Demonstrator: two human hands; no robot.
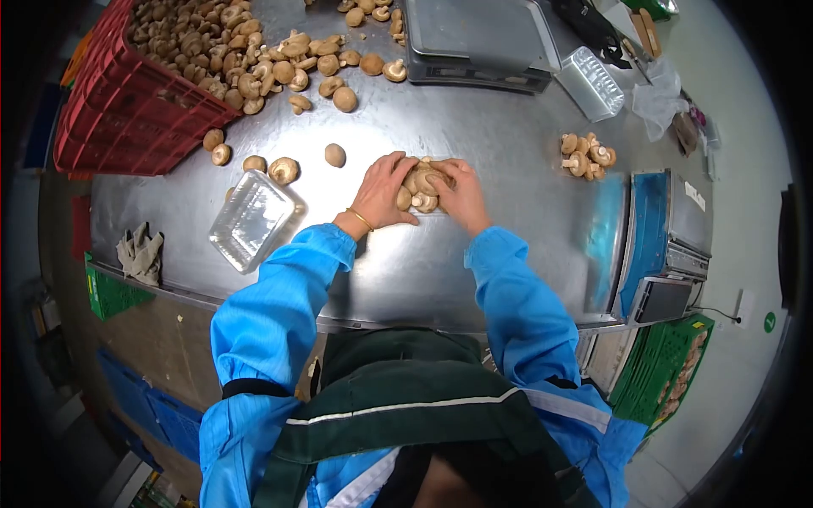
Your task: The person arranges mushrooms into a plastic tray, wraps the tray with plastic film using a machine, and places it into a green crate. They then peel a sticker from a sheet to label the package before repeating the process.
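Several brown mushrooms (421, 186) are bunched together in the middle of the metal table (406, 279). My left hand (383, 193) curves round their left side, its fingers bent and its thumb spread toward the near edge. From the right, my right hand (458, 193) cups the same bunch, with fingertips on the upper mushrooms. Whatever lies under the bunch is mostly hidden by the mushrooms and my hands. An empty clear plastic tray (256, 218) rests to the left of my left hand, and a single mushroom (334, 155) lies beyond it.
A red crate (127, 110) tips loose mushrooms (246, 59) onto the table at the back left. Behind my hands stands a scale (478, 42). To the right are a clear tray (591, 83), a mushroom group (587, 157) and a blue-sided machine (648, 229). A glove (141, 254) lies left.
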